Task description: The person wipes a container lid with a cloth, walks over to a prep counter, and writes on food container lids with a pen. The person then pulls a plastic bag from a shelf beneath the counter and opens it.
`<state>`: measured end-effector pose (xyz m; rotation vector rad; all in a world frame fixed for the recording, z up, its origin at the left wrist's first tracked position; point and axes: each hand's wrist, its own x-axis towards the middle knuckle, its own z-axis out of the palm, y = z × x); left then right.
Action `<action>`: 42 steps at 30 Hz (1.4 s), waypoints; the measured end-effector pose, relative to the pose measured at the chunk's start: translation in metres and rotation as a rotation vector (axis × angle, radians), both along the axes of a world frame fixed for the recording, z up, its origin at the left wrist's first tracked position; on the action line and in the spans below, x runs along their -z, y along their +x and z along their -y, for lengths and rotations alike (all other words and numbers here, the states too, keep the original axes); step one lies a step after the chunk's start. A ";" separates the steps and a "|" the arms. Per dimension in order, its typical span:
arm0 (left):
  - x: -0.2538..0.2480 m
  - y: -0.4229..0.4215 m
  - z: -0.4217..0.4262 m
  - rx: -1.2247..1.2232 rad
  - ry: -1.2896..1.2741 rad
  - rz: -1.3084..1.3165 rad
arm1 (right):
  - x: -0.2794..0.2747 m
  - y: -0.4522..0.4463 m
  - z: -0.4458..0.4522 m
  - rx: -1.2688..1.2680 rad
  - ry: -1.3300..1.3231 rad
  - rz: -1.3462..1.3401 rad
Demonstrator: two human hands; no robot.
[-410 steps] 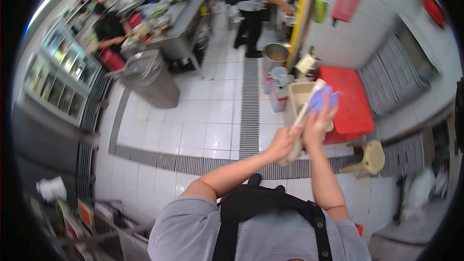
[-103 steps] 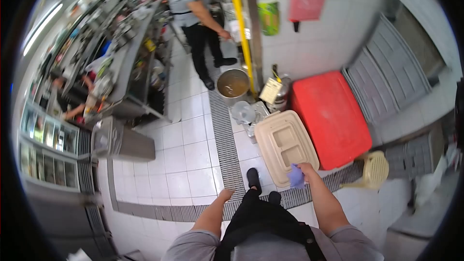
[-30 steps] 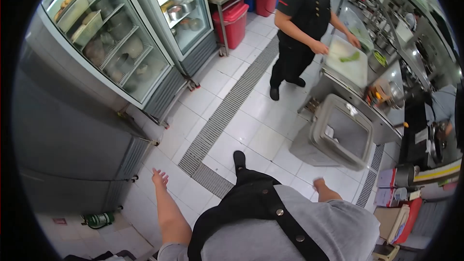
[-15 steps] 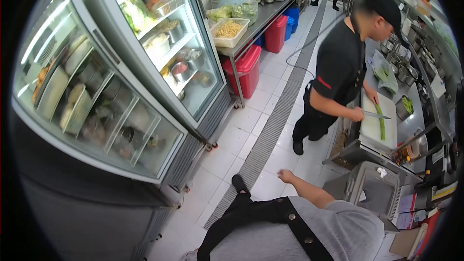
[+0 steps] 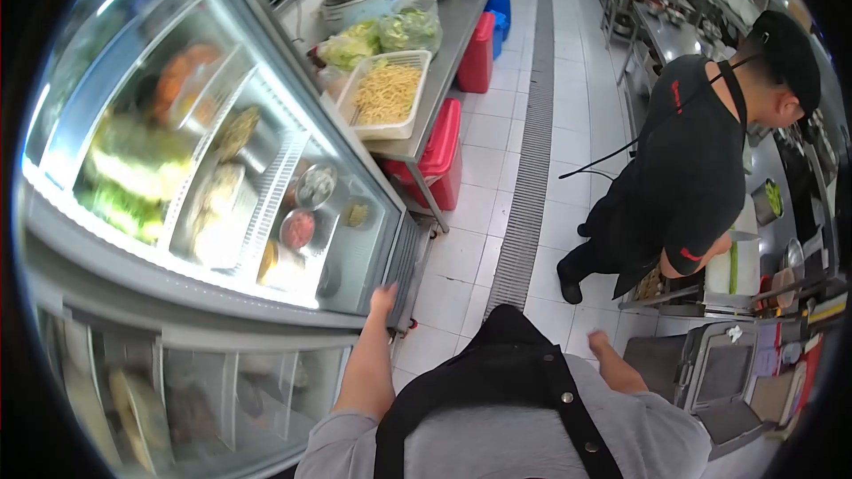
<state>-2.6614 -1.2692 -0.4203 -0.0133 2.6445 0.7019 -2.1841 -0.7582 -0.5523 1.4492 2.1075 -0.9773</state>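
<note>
My left hand (image 5: 383,300) is out ahead of me on the left, nearest to the lower corner of a lit glass-door refrigerator (image 5: 401,244). Nothing shows in it, and I cannot make out whether it touches the frame. On the other side, my right hand (image 5: 599,342) hangs over the tiled floor with its fingers loosely curled and nothing visible in them. Behind the refrigerator's glass are leafy greens (image 5: 133,164), a bowl of red food (image 5: 297,229) and several other containers.
A co-worker (image 5: 683,160) in black stands on the right at a cutting board (image 5: 748,257) with a green stalk. A steel table (image 5: 461,27) on the left bears a white basket of yellow strips (image 5: 386,93). Red bins (image 5: 439,155) stand beneath. A floor grate (image 5: 532,133) runs ahead.
The view has turned and moved nearer the lit refrigerator. My left hand has come into view beside it. The co-worker now appears farther right, with the knife mostly hidden.
</note>
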 end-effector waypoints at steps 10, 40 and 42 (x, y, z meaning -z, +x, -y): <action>-0.013 -0.201 -0.341 0.776 0.068 0.137 | -0.062 -0.100 -0.085 -0.021 -0.229 0.371; 0.034 -0.792 -0.969 0.801 -0.363 0.388 | -0.035 -0.626 -0.529 0.653 -0.339 0.170; 0.055 -0.821 -1.018 0.855 -0.313 0.361 | -0.043 -0.681 -0.572 0.576 -0.372 0.106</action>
